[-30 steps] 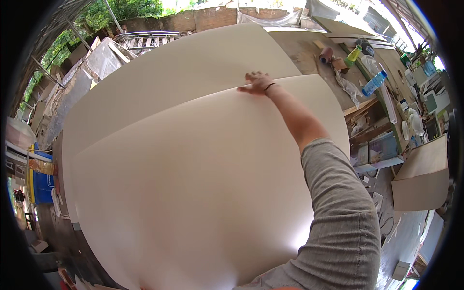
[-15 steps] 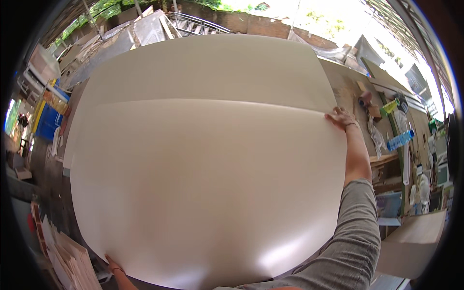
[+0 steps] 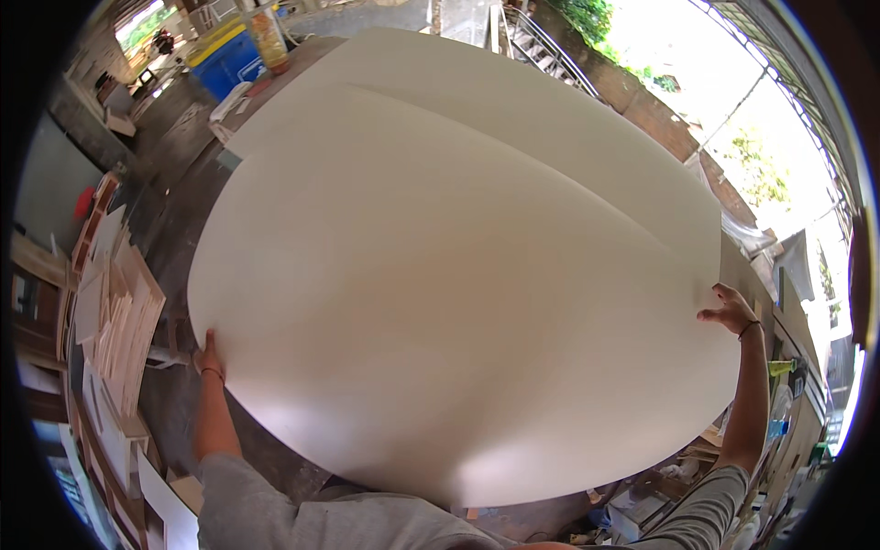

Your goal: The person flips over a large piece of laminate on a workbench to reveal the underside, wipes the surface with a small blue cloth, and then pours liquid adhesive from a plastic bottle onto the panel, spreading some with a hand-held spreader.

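A large, smooth, off-white sheet [image 3: 449, 266] spreads out in front of me, bowed and shiny near my body. Beneath its far edge shows a second pale sheet [image 3: 587, 128] of similar colour. My left hand [image 3: 211, 358] is closed on the left edge of the top sheet, thumb above and the other fingers hidden underneath. At the right edge, near the far corner, my right hand [image 3: 731, 312] grips the same sheet. Its thumb and a finger rest on the upper face, while the remaining fingers are partly out of sight.
Wooden boards [image 3: 128, 312] lean in a stack at the left. A blue bin [image 3: 225, 64] with a yellow rim stands at the far left. Stairs with a railing [image 3: 550, 55] lie beyond the sheets. A bench with clutter and a blue bottle [image 3: 778, 428] is at the right.
My view has turned left. The top sheet has swung so its far edge now slants across the lower sheet. Both hands stay at its edges; more of my left arm shows.
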The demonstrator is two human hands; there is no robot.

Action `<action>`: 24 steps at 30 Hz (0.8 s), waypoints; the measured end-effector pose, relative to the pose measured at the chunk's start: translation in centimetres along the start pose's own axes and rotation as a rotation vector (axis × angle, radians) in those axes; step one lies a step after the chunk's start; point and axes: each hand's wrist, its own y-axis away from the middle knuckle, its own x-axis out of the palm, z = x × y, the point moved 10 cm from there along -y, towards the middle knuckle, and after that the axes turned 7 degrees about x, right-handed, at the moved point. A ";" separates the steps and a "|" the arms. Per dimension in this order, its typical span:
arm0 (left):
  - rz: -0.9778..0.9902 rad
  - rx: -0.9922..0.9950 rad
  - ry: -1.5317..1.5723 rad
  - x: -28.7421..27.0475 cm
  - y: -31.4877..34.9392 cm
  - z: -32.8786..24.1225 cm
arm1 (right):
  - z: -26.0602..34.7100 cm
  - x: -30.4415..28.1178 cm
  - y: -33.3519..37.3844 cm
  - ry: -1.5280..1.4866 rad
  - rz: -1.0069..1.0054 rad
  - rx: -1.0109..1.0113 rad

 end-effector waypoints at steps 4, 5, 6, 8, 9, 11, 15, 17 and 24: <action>-0.003 0.078 0.117 -1.0 1.1 -1.0 | 2.5 -3.3 4.4 0.015 -0.021 0.061; 0.001 0.080 0.167 -1.1 1.9 -1.1 | 2.8 -4.5 5.9 0.045 -0.068 0.056; -0.020 0.055 0.123 -1.5 2.7 -1.1 | 2.5 -6.2 7.7 0.107 -0.135 0.095; -0.070 -0.026 0.022 -2.4 4.7 -1.0 | 2.3 -9.0 10.9 0.129 -0.190 0.140; -0.079 -0.042 0.011 -2.5 5.6 -1.3 | 2.4 -10.3 12.3 0.085 -0.188 0.144; -0.067 -0.089 -0.030 -2.4 7.5 -1.3 | 2.2 -12.6 15.2 0.039 -0.213 0.165; -0.059 -0.084 -0.118 -2.2 9.5 -1.2 | 2.8 -17.6 19.0 0.085 -0.352 0.136; -0.020 -0.112 -0.179 -1.6 10.2 -0.3 | 2.4 -19.1 20.4 0.159 -0.413 0.149; -0.010 -0.113 -0.218 -0.2 11.7 0.2 | 1.9 -20.3 21.0 0.209 -0.402 0.278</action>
